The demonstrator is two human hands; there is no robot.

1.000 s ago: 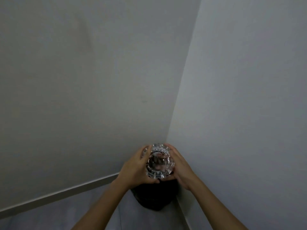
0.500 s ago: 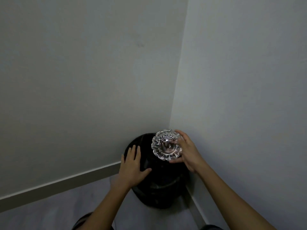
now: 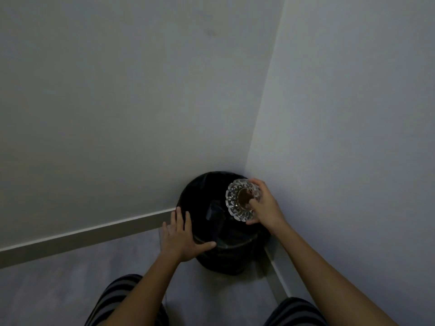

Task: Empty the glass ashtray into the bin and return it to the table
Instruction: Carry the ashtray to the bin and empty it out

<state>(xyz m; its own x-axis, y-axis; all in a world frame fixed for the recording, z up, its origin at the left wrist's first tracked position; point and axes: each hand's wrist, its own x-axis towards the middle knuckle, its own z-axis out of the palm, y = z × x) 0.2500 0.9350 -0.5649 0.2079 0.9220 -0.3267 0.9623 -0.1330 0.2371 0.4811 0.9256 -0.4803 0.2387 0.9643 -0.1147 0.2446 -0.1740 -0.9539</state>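
The cut-glass ashtray [image 3: 240, 199] is tilted on its side over the mouth of a black bin [image 3: 211, 222] lined with a black bag, standing in the room corner. My right hand [image 3: 264, 204] grips the ashtray by its right rim, thumb across the front. Something brownish shows at the ashtray's centre. My left hand [image 3: 182, 235] lies flat with fingers spread on the bin's left rim, holding nothing. The table is out of sight.
Two pale walls meet right behind the bin, with a skirting board [image 3: 82, 235] along the floor. Grey floor [image 3: 58, 290] stretches to the left. My knees in striped trousers [image 3: 122, 300] show at the bottom edge.
My left hand let go of the ashtray and dropped onto the bin's rim. My right hand alone tipped the ashtray on edge over the bin. The view lowered toward the bin.
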